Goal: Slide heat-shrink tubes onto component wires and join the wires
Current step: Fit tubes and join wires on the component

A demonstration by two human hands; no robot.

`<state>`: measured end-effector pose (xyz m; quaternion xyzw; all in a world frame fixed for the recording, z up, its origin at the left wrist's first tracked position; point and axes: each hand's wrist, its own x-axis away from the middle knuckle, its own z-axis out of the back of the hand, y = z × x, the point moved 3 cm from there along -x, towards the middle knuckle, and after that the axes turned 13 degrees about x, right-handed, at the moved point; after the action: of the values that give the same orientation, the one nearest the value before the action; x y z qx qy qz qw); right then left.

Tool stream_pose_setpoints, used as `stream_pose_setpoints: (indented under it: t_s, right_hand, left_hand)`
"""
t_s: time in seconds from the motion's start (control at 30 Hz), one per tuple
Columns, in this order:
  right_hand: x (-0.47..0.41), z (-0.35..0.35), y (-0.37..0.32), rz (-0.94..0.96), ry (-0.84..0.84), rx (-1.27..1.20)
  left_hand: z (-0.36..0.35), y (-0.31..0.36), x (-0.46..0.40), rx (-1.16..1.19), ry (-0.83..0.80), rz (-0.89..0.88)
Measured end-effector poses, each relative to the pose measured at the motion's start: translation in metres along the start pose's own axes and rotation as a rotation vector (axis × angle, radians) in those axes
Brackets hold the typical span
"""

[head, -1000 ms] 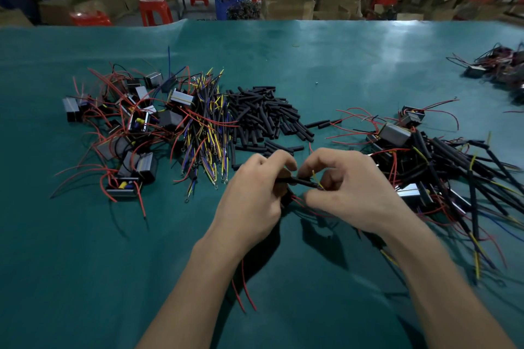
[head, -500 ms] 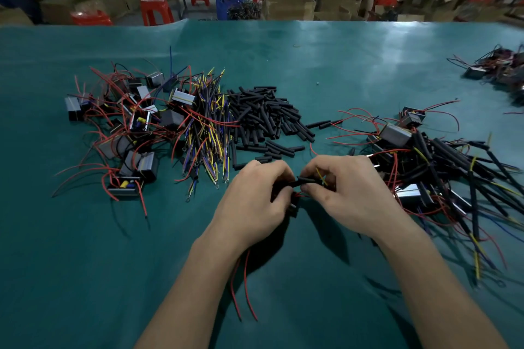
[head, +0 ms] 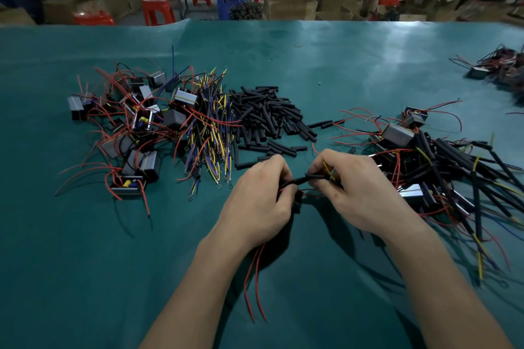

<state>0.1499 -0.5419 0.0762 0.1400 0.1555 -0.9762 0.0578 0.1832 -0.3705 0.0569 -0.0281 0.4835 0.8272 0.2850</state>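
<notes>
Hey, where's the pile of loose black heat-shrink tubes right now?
In the head view, the pile of loose heat-shrink tubes lies on the green table left of centre, just beyond the left hand, beside the yellow and blue wire bundle.

Black heat-shrink tubes [head: 266, 113], red component wires [head: 252, 283] and yellow-and-blue leads [head: 209, 133] lie on a teal table [head: 85, 263] before orange-red stools [head: 157, 10].

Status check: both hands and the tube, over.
Left hand grips red wires. Right hand pinches black heat-shrink tube, yellow wire at its end. Nothing blocking.
</notes>
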Motion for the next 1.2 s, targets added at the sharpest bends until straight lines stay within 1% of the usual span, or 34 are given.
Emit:
stream_pose_setpoints:
  t_s: [0.27, 0.53, 0.67, 0.73, 0.83, 1.2]
  right_hand:
    - [0.000, 0.000, 0.005, -0.047, -0.021, 0.054]
    - [0.002, -0.001, 0.012, -0.127, -0.054, 0.082]
    - [0.002, 0.001, 0.011, -0.119, -0.036, 0.050]
    - [0.002, 0.003, 0.005, -0.087, -0.001, 0.001]
    - [0.002, 0.003, -0.001, -0.045, 0.030, 0.001]
    - [0.003, 0.006, 0.010, -0.140, -0.007, 0.056]
  left_hand:
    - [0.001, -0.001, 0.001, 0.002, 0.002, 0.018]
    - [0.000, 0.003, 0.002, -0.026, 0.045, -0.023]
    - [-0.001, 0.004, 0.002, -0.008, 0.077, -0.039]
    - [-0.001, 0.004, 0.002, 0.005, 0.080, -0.047]
    - [-0.001, 0.004, 0.001, 0.004, 0.078, -0.061]
    - [-0.002, 0.004, 0.002, -0.021, 0.131, -0.039]
